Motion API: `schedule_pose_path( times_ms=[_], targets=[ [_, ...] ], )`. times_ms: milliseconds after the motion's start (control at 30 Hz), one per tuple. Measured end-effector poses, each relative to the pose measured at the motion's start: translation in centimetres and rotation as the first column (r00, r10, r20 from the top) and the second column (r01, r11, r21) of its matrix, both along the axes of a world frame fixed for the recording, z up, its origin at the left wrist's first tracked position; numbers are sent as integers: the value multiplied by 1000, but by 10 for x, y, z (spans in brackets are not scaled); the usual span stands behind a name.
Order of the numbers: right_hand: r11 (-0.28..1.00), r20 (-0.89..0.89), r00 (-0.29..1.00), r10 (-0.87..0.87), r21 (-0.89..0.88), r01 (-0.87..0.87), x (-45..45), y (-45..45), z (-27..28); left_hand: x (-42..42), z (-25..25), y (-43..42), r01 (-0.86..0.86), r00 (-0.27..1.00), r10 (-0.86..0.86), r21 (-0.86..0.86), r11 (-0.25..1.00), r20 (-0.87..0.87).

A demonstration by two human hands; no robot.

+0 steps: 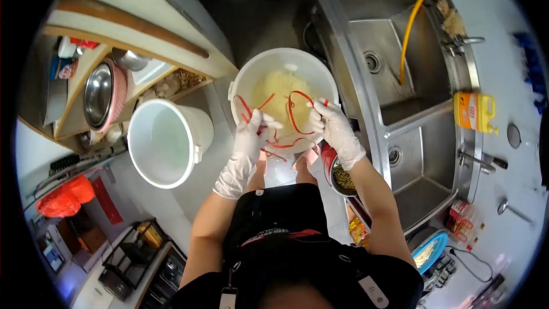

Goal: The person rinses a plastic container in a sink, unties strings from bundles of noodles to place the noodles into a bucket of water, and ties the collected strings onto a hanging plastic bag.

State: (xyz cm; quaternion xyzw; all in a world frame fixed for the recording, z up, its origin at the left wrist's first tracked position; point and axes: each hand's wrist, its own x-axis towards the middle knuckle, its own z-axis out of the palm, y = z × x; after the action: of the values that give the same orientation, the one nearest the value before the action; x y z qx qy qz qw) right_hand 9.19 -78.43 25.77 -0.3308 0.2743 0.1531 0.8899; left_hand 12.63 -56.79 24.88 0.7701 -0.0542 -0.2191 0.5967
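Observation:
A long red ribbon-like strip (290, 113) hangs in a loop over a white bucket (278, 52). At its right end, my right hand (338, 131), in a white glove, pinches the strip. Several more red strips are gathered in my left hand (247, 142), gloved as well, with loose ends sticking out above and trailing below. Its fingers are closed around the bunch. Inside the bucket, beneath both hands, lies a pale yellow mass (280, 83); whether it is powder, grain or liquid I cannot make out.
To the left stands a second white bucket (190, 137), below shelves with a pink-and-steel bowl (98, 96). A double steel sink (384, 123) runs along the right, with a yellow hose (410, 26) and a yellow jug (484, 112). A pot of green beans (343, 179) sits near my right forearm.

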Motion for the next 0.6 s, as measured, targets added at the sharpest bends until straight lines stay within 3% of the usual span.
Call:
schedule_pose_path(
  times_ms=[33,100,133,200,233,333,400,467,500,533,600],
  targets=[
    [1000,52,998,-19,-3,19,-2,0,21,10,31,-9,-159,868,19,-242,957,-496],
    [998,144,989,-31,-43,37,-8,-3,54,12,55,-33,-110,868,-63,-314,943,-493],
    [978,190,981,-31,-195,69,-14,-3,57,11,62,-46,-85,865,-104,-346,934,-491],
    [903,246,969,-3,-416,108,-25,-4,55,15,64,-67,-227,787,-97,-431,873,-610],
    [897,247,969,17,-433,94,-30,-6,52,18,53,-77,-376,669,-100,-451,809,-737],
    [898,239,970,43,-434,67,-44,-9,63,21,60,-95,-445,589,-309,-618,648,-747],
    [864,298,954,-37,-471,181,-56,-15,52,30,46,-86,-334,592,-625,-860,385,-509],
    [836,332,930,-159,-456,306,-80,-30,50,29,83,-87,-306,751,-309,-722,621,-584],
    [669,404,914,-36,-670,322,-97,-46,52,35,93,-82,-211,855,-81,-486,848,-513],
    [627,416,903,-108,-677,387,-117,-52,33,33,124,-79,-301,829,-79,-561,771,-554],
    [456,307,945,-110,-829,322,-164,-89,26,62,139,-33,-94,896,-249,-706,702,-367]
  ],
)
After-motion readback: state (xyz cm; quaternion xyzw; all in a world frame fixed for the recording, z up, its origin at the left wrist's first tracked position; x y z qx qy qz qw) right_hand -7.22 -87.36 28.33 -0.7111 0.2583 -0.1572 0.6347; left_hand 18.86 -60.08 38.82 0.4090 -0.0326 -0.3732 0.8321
